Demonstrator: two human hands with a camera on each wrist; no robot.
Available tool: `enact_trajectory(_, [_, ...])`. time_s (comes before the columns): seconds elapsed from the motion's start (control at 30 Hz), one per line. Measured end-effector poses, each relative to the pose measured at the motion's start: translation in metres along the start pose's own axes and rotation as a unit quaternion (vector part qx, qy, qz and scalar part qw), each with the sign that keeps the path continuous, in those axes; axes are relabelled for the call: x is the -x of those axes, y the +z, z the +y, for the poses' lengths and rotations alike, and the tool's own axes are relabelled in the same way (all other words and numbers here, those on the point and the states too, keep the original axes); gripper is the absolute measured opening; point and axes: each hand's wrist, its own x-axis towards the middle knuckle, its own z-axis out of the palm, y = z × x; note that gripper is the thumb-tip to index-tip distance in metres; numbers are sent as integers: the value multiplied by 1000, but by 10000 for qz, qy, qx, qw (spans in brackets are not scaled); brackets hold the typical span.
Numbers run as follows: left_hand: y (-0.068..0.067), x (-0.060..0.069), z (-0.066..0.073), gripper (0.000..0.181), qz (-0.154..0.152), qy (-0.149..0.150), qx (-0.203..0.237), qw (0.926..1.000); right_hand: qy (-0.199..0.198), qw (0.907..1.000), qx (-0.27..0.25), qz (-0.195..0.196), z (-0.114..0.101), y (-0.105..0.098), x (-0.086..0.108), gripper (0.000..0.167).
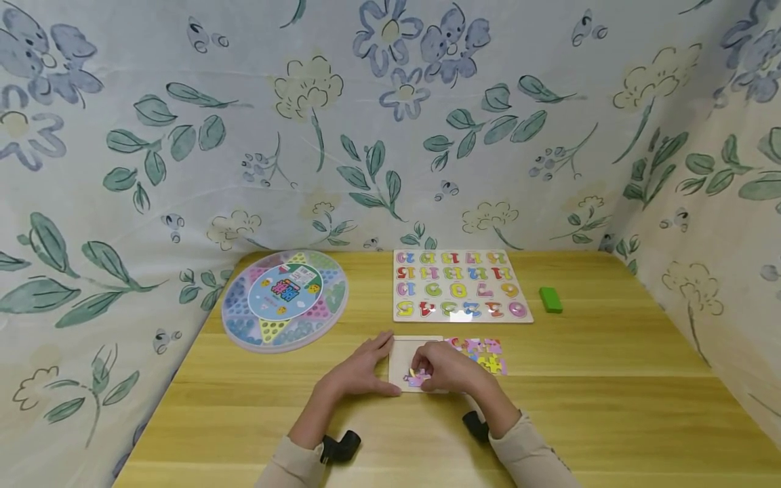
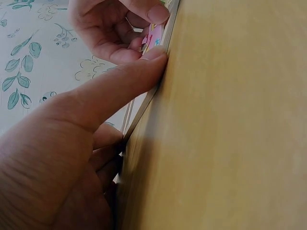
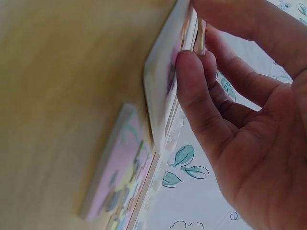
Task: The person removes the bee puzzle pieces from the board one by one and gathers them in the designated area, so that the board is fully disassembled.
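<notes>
A shallow pale wooden puzzle tray (image 1: 399, 352) lies on the table before me. My left hand (image 1: 366, 369) holds its left side, the thumb by the near corner and the fingers toward the far one. Over the tray, my right hand (image 1: 448, 366) pinches a small jigsaw piece (image 3: 202, 40) between thumb and fingers. Pink-and-purple jigsaw pieces (image 1: 416, 381) lie in the tray's near part, partly covered by the right fingers. In the left wrist view a pink piece (image 2: 154, 36) shows beside the right fingertips. More colourful jigsaw pieces (image 1: 491, 359) lie right of the tray, partly behind the right hand.
Behind the tray lies a number puzzle board (image 1: 417, 316). A round Chinese checkers board (image 1: 283, 291) sits at the back left, and a green block (image 1: 550, 299) at the right. Floral cloth (image 1: 378, 135) hangs behind the wooden table (image 1: 610, 407).
</notes>
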Motion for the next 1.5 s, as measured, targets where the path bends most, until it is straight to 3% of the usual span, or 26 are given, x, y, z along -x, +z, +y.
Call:
enact_trajectory(0.23, [-1, -1, 2, 106, 31, 47, 37, 10000, 64, 9999, -32, 115, 3, -2, 3, 23])
enact_trajectory(0.5, [-1, 1, 2, 107, 30, -46, 80, 10000, 247, 9987, -412, 176, 6, -8, 9, 21])
enact_trajectory(0.8, [0, 2, 2, 107, 91, 37, 40, 9999, 332, 9985, -144, 401, 11, -14, 17, 21])
enact_trajectory(1.07, [1, 2, 1, 108, 18, 3, 72, 10000, 58, 9979, -331, 559, 26, -18, 34, 21])
enact_trajectory(1.5, [1, 2, 1, 108, 15, -12, 119, 9999, 275, 9971, -227, 669, 56, -29, 64, 22])
